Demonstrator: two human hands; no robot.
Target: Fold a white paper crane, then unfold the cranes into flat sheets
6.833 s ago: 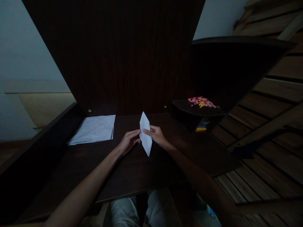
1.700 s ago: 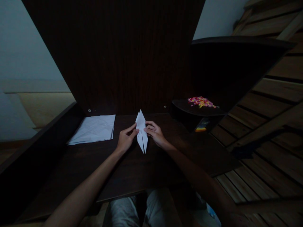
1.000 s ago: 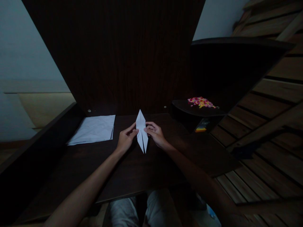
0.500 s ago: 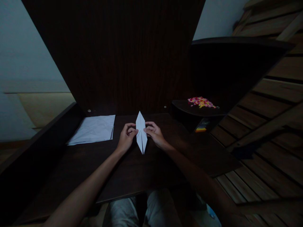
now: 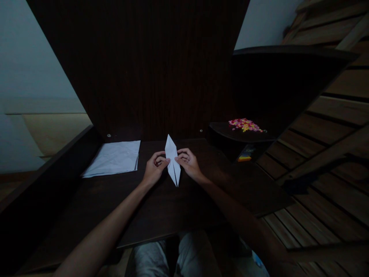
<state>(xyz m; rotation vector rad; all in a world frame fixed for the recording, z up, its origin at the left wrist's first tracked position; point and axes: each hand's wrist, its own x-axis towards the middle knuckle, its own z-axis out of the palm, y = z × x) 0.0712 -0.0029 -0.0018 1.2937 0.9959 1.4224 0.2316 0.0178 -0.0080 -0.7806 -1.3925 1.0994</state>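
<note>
A white folded paper (image 5: 172, 148), long and diamond-shaped, is held between my two hands above the dark desk. Its lower half is split down the middle into two narrow points, while the upper half ends in a single tip. My left hand (image 5: 156, 164) pinches the left edge, thumb on the front and fingers curled at the side. On the opposite edge, my right hand (image 5: 188, 163) grips in the same way with its thumb near the middle. The fingertips behind the paper are hidden.
White paper sheets (image 5: 113, 157) lie stacked at the left of the desk (image 5: 161, 215). On a corner shelf (image 5: 221, 130) to the right sits a heap of small pink, red and yellow pieces (image 5: 245, 124). A dark upright panel (image 5: 150, 69) closes off the back.
The folded paper has tilted slightly, its lower points swinging right and its top tip shifting a little left. Both hands keep their hold.
</note>
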